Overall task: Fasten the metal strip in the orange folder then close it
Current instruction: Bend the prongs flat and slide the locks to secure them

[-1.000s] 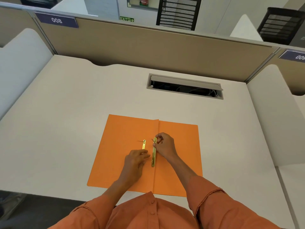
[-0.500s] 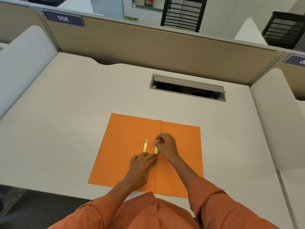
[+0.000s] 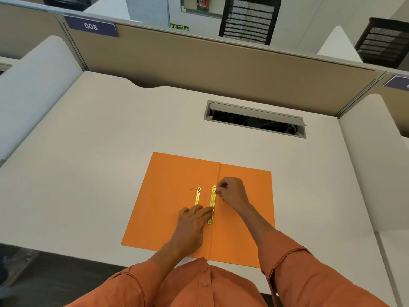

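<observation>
The orange folder (image 3: pixel 168 207) lies open and flat on the white desk (image 3: pixel 88 165), near its front edge. Two gold metal strips lie lengthwise by the fold. The wider strip (image 3: pixel 213 199) sits along the crease; the narrower strip (image 3: pixel 197 197) lies just left of it, with a thin prong sticking out at its far end. My left hand (image 3: pixel 193 222) rests flat on the folder, its fingers across the near ends of both strips. My right hand (image 3: pixel 232 191) pinches at the far end of the wider strip with its fingertips.
A grey cable slot (image 3: pixel 255 118) with its lid tipped up is set into the desk behind the folder. Beige partitions (image 3: pixel 199 63) wall the back, and white dividers (image 3: pixel 33 85) stand at both sides. The desk's front edge runs under my forearms.
The wider strip has come down flat along the crease. My left fingers have slid right over its near end, while my right hand stays at its far end. The camera has shifted slightly.
</observation>
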Action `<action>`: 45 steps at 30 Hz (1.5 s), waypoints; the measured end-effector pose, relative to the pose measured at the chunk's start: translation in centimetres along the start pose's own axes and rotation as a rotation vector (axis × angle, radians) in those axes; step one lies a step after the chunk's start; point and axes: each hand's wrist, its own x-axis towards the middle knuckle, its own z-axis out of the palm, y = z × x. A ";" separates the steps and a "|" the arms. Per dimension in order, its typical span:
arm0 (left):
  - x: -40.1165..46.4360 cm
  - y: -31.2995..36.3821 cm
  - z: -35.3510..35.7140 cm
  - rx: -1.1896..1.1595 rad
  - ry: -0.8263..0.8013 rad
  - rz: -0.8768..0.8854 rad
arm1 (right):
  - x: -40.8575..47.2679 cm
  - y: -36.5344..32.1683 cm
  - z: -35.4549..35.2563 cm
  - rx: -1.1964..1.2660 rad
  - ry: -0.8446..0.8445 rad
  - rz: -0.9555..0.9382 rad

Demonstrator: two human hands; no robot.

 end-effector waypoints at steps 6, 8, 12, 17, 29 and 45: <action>0.0 0.2 -0.1 0.016 -0.005 -0.003 | 0.5 -1.3 0.1 -0.109 -0.031 -0.044; 0.0 0.2 -0.1 0.026 -0.010 -0.005 | 0.6 -1.3 0.2 -0.122 -0.030 -0.044; 0.1 0.2 -0.2 0.036 -0.032 -0.002 | 0.6 -1.3 0.3 -0.151 -0.022 -0.031; 0.2 0.1 -0.3 0.061 -0.040 0.006 | 0.8 -1.5 0.3 -0.182 -0.032 -0.040; 0.3 0.1 -0.2 0.070 -0.051 0.006 | 1.5 -3.0 -0.4 -0.594 -0.228 -0.320; 0.1 0.2 -0.1 0.072 -0.045 -0.015 | 3.9 -4.6 -2.1 -0.141 -0.232 0.049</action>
